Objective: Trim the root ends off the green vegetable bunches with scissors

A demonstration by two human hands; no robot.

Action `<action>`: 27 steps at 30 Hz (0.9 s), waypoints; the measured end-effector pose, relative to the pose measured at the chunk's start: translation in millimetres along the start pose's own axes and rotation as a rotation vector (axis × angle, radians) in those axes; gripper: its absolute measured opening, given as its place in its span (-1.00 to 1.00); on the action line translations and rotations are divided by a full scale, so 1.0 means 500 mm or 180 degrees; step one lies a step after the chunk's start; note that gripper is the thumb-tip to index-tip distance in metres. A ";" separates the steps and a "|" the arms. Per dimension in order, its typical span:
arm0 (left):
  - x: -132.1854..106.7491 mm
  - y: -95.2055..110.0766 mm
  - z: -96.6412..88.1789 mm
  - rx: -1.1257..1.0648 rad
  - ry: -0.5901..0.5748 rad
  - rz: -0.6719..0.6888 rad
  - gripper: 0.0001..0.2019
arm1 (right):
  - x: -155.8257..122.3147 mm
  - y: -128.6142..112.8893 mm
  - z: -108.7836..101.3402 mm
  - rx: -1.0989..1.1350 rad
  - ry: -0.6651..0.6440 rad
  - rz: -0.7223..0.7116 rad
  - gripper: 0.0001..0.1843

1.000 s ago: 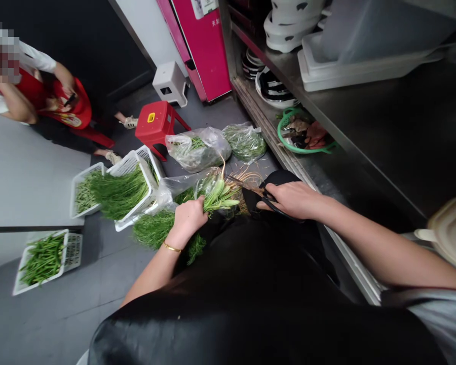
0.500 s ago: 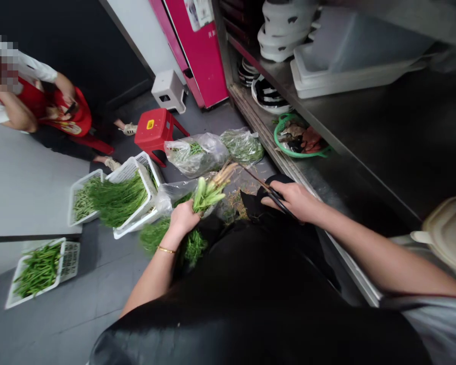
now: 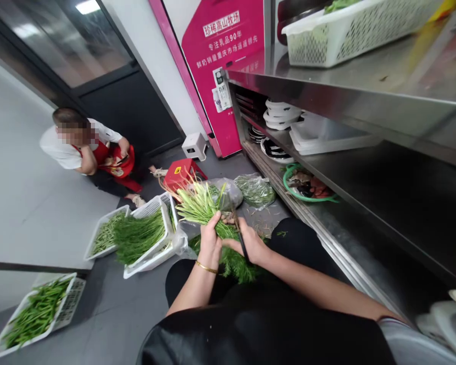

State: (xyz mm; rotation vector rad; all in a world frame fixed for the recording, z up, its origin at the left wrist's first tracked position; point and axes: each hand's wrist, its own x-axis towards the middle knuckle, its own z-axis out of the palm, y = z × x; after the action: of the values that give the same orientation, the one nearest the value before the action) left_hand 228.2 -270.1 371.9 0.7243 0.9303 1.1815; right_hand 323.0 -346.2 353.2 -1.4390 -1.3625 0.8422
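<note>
My left hand [image 3: 210,242] is closed around a bunch of feathery greens [image 3: 198,204]. The pale stems and stringy roots fan out up and to the left, while the leafy ends hang below, over my lap. In my right hand [image 3: 254,247] is a pair of dark scissors [image 3: 241,238], blades pointing upward beside the bunch. Fingers of that hand also touch the greens, close to my left hand; whether they grip them I cannot tell.
White baskets of greens [image 3: 152,268] stand on the floor at left, another basket [image 3: 66,309] nearer. Beyond my hands are a bagged bundle of greens [image 3: 255,191] and a red stool [image 3: 178,172]. A seated person [image 3: 66,147] is at left; steel shelving [image 3: 327,91] runs along the right.
My hands have come together; the right hand has moved left with the scissors to the bunch. The bunch looks fuller, its stems turned up-left. The view has tilted up.
</note>
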 end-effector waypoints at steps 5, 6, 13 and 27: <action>-0.040 0.010 -0.016 -0.0208 -0.0098 0.0001 -0.75 | 0.002 0.008 0.004 -0.0258 -0.0071 -0.0052 -0.23; -0.051 0.020 -0.024 -0.0160 -0.0321 0.0068 -0.71 | 0.005 0.012 -0.005 0.0033 -0.0059 -0.0065 -0.28; -0.054 0.082 -0.092 0.0754 -0.1475 0.0047 -0.38 | -0.001 0.007 -0.035 0.2317 -0.1094 0.0575 -0.38; -0.031 -0.058 -0.157 -0.0930 -0.1201 -0.1344 -0.35 | 0.009 -0.010 0.030 0.1830 -0.0998 0.1075 -0.44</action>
State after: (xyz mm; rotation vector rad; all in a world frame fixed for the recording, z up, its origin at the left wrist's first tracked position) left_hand 169.1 -292.3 314.5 0.4614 0.5419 0.7498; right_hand 308.1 -339.4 353.7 -1.1167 -0.9786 1.5866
